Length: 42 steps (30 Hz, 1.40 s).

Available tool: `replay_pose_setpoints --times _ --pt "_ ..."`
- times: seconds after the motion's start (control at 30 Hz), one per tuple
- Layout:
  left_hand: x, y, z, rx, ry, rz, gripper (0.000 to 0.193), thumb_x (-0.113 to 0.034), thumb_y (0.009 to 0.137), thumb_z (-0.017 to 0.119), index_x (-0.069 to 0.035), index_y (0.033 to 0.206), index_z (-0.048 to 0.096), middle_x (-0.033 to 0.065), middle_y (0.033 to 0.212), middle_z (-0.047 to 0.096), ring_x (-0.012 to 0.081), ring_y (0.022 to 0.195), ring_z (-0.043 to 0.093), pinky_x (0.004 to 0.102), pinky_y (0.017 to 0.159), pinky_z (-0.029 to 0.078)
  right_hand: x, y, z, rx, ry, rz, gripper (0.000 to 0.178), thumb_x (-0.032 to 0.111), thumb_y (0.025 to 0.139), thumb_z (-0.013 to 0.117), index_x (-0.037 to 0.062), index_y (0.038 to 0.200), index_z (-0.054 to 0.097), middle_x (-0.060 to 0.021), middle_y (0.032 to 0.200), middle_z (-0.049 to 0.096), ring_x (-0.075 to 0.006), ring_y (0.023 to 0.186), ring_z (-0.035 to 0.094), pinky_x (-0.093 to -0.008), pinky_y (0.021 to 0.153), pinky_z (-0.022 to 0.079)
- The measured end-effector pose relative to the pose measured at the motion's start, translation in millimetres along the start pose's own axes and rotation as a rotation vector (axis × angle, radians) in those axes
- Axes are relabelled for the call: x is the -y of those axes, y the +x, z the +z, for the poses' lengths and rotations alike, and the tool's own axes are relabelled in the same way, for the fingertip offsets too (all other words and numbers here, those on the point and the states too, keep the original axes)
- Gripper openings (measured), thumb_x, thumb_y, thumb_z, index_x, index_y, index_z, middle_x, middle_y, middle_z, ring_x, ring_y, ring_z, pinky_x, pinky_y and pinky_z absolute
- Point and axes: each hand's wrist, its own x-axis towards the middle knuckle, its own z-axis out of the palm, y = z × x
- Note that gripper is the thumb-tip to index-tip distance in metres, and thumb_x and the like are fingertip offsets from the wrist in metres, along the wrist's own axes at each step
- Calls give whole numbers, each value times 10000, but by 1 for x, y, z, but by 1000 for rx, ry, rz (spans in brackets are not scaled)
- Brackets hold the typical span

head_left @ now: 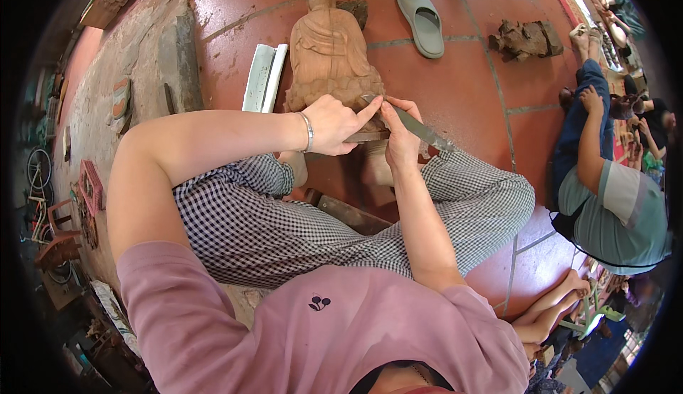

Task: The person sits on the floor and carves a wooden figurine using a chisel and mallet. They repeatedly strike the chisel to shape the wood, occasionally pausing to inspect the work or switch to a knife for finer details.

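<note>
A carved wooden statue [329, 45] of a robed, seated figure stands on the tiled floor before my crossed legs, its petalled base towards me. My right hand [403, 136] is closed around a long, flat carving knife [425, 132], whose pointed tip lies at the near right side of that base. The other end of the knife sticks out past my fingers to the right. My left hand [334, 125], with a silver bangle at the wrist, rests against the base's near edge. Its index finger reaches to the blade beside my right thumb; the other fingers curl at the base, partly hidden.
Beyond the statue's right lies a grey-green clog [421, 24], with a rough wood chunk [526, 40] farther right. A white angled strip [265, 80] lies left of the statue, beside a worn stone slab [153, 60]. Another person [608, 202] sits at the right.
</note>
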Motion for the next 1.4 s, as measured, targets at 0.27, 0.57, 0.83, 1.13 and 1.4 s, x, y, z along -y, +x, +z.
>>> replay_pose_setpoints --times 0.27,0.57,0.83,1.13,1.4 --pt "3 1 -1 -42 -21 17 892 -328 789 653 47 1454 191 128 702 663 289 577 643 389 546 514 9 1 3 -31 81 46 110 5 872 638 10 963 576 -141 1119 639 -137 966 601 -258 877 486" --pt "5 2 2 -4 -1 86 910 -338 786 657 31 1464 175 126 705 662 291 588 646 394 548 509 1 -4 -7 35 99 -6 116 23 879 642 9 970 572 -119 1091 639 -134 953 604 -266 873 490" --pt "11 5 19 -30 47 112 881 -361 809 635 6 1469 180 98 686 651 273 565 632 382 497 489 -5 -4 -10 91 -94 -87 122 46 894 636 10 994 575 -105 1099 639 -131 970 592 -264 879 475" --pt "8 1 15 -22 30 71 799 -358 808 630 -2 1440 296 86 733 666 263 595 645 372 519 501 -2 -6 -7 108 -60 -71 106 41 896 627 10 984 579 -121 1129 633 -144 1024 575 -268 910 458" --pt "10 1 17 -92 -17 57 850 -358 810 638 18 1454 230 101 746 665 269 596 643 379 520 501 0 -3 -4 60 -87 -69 98 23 885 624 17 965 569 -124 1112 624 -141 1018 574 -265 890 459"
